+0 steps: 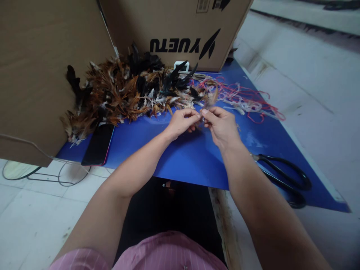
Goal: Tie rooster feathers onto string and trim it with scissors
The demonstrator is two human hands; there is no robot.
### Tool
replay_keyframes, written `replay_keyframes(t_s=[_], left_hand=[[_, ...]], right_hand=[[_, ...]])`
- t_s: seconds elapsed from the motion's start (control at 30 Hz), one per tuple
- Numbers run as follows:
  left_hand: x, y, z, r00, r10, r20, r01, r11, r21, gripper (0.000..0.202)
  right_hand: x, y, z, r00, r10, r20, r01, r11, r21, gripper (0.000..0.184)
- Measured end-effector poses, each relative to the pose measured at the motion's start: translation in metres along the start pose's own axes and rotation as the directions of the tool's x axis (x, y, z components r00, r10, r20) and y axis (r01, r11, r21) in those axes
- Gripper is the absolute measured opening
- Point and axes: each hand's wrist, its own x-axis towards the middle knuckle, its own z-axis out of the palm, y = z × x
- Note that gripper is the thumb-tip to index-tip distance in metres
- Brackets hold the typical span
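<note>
Table (132, 146): blue top. Plain carton (50, 75): at the left, no writing seen. Printed carton (135, 18): at the back of the table, marked "YUETU" in black capitals, upside down, beside a leaf-like emblem (209, 44); small panels near its top edge are too small to read. Heap (112, 92): brown, black and white feathers, before both cartons. Strings (254, 107): red and white, tangled, right of the heap. Scissors (281, 183): black handles, beside the right forearm, which hides the blades. Right hand (221, 122): thumb and forefinger pinch a tuft. Left hand (182, 122): fingers curled, tips by the right hand's; cannot tell whether they grip too. Phone (98, 145): dark screen, reddish edge, no brand legible, near the front edge. White device (181, 63): against the printed carton. Tuft (212, 98): brownish, above the table, just before the strings.
</note>
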Motion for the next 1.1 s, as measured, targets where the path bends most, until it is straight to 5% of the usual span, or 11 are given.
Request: replay_keyframes(t_s=[0.13,0.23,0.4,0.6,0.73,0.83,0.97,1.1], left_hand=[[0.001,0.001,-0.001,1.000,-0.025,-0.002,0.025,0.998,-0.057,0.015],[0.004,0.002,-0.004,0.997,-0.041,-0.072,0.033,0.993,-0.109,0.016],[0.009,0.002,-0.012,0.973,-0.040,-0.226,-0.001,0.984,-0.178,0.016],[0.012,0.000,-0.017,0.953,-0.016,-0.301,-0.054,0.974,-0.222,0.016],[0.013,0.000,-0.017,0.953,-0.019,-0.303,-0.052,0.973,-0.225,0.017],[0.012,0.000,-0.017,0.954,-0.030,-0.298,-0.036,0.976,-0.215,0.015],[0.011,0.001,-0.016,0.957,-0.042,-0.287,-0.018,0.979,-0.203,0.013],[0.010,0.000,-0.015,0.961,-0.045,-0.272,-0.011,0.979,-0.203,0.014]], right_hand=[[0.000,-0.002,0.000,1.000,0.008,0.013,-0.008,1.000,-0.006,0.014],[0.004,-0.002,-0.004,0.995,-0.016,-0.094,0.011,0.998,-0.056,0.005],[0.014,0.006,-0.012,0.971,-0.134,-0.197,0.061,0.939,-0.339,0.011],[0.007,0.005,-0.015,0.984,-0.175,0.047,0.152,0.654,-0.741,0.019],[0.002,0.005,-0.017,0.981,-0.081,0.175,0.193,0.426,-0.884,0.007],[0.003,0.010,-0.020,0.973,0.002,0.232,0.218,0.331,-0.918,0.002],[0.006,0.012,-0.021,0.981,0.047,0.186,0.156,0.370,-0.916,0.008],[0.009,0.011,-0.023,0.994,-0.051,0.093,0.105,0.580,-0.808,0.005]])
